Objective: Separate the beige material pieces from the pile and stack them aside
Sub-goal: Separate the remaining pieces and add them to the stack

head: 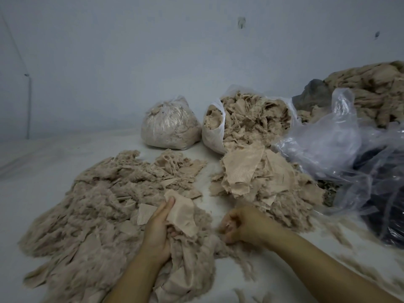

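Note:
A wide pile of beige frayed scraps (98, 204) covers the floor at the left and middle. My left hand (156, 228) rests on its near right part and grips a flat beige fabric piece (183, 213), thumb up along the piece. My right hand (242, 226) hovers just right of the pile with its fingers curled, pinching a small tuft of beige fibres. A smaller heap of flatter beige pieces (258, 178) lies farther back on the right.
A tied plastic bag of scraps (170, 125) and an open, overfilled white bag (247, 119) stand by the wall. Crumpled clear plastic (341, 149) over dark material lies at the right, with another beige heap (371, 90) behind. Loose fibres litter the pale floor (32, 171).

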